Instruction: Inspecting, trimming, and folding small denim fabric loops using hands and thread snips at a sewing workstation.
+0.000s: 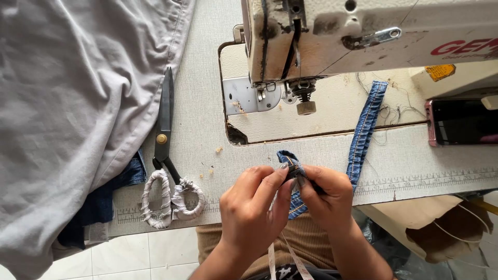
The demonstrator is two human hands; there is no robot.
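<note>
At the near edge of the sewing table point(207, 124), both hands together — left hand point(249, 205) and right hand point(326, 193) pinching the folded end of a blue denim strip point(363, 129), fingertips closed tight on the fold. Strip itself trailing up and away to the right, across the table toward the sewing machine point(363, 36). Left of the hands, black scissors point(165, 155) with cloth-wrapped handles, lying flat — grey fabric point(72, 103) heaped beyond. Far right, a phone point(459, 122).
</note>
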